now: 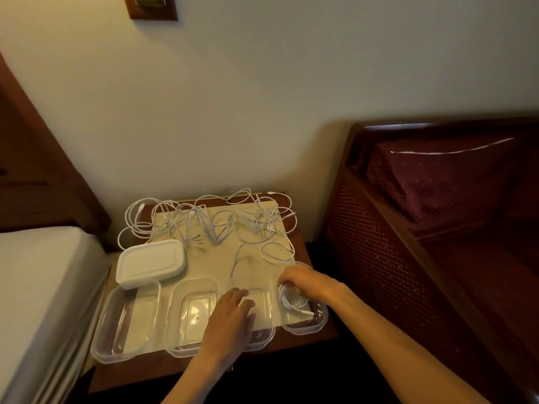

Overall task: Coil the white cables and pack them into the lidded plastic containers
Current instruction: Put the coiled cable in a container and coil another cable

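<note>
The right hand (303, 279) pinches a coiled white cable (291, 300) inside the rightmost clear container (315, 323), while the left hand (230, 313), fingers relaxed, rests on the adjacent container (267, 335); tangled cables (210, 223) lie behind.

Bedroom, white-sheeted mattress (38, 281) at left, small wooden bedside table (318, 333) against far plain wall (262, 97), dark carved wooden headboard (408, 228) right, maroon pillow (443, 176).

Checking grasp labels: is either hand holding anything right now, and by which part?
The right hand holds a coiled white cable by the top of its loops, inside the rightmost container. The left hand holds nothing; it rests open over the neighbouring container.
</note>
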Available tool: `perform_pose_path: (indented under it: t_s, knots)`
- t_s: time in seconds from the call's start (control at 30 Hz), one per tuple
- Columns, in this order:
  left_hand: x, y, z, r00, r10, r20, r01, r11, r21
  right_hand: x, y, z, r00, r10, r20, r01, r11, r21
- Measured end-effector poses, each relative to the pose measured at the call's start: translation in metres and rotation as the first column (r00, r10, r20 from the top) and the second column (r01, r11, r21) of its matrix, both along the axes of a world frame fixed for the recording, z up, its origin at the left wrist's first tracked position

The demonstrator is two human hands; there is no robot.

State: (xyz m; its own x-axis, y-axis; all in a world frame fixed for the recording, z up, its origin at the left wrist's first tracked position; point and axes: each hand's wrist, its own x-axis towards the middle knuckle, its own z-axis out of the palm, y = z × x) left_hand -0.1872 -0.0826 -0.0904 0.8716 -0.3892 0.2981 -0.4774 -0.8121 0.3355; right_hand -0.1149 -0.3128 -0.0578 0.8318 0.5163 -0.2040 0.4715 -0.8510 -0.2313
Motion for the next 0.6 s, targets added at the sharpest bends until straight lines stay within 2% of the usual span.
perform_pose_path:
  t_s: [0.07,0.1,0.37,0.5,0.6]
  knots:
    - [-0.001,-0.001,0.002,1.000,-0.005,0.017,0.005,1.000,0.006,-0.005,0.001,-0.003,0.992,-0.118,-0.052,0.124,0.983,0.136]
    - [-0.002,-0.001,0.003,1.000,-0.008,0.025,0.007,1.000,0.011,-0.007,-0.001,-0.008,0.991,-0.125,-0.047,0.132,0.973,0.189]
    - [-0.005,-0.002,0.004,1.000,0.006,0.022,-0.007,1.000,0.020,-0.023,-0.002,-0.016,0.989,-0.105,0.102,0.065,0.940,0.335]
    - [0.003,-0.001,0.009,1.000,0.007,0.000,-0.007,0.999,-0.041,-0.020,0.004,-0.005,0.953,-0.186,0.239,0.086,0.923,0.376]
    - [0.019,0.000,0.024,0.998,0.048,0.038,-0.044,0.994,-0.099,-0.009,0.017,0.005,0.916,-0.267,0.298,0.113,0.888,0.447]
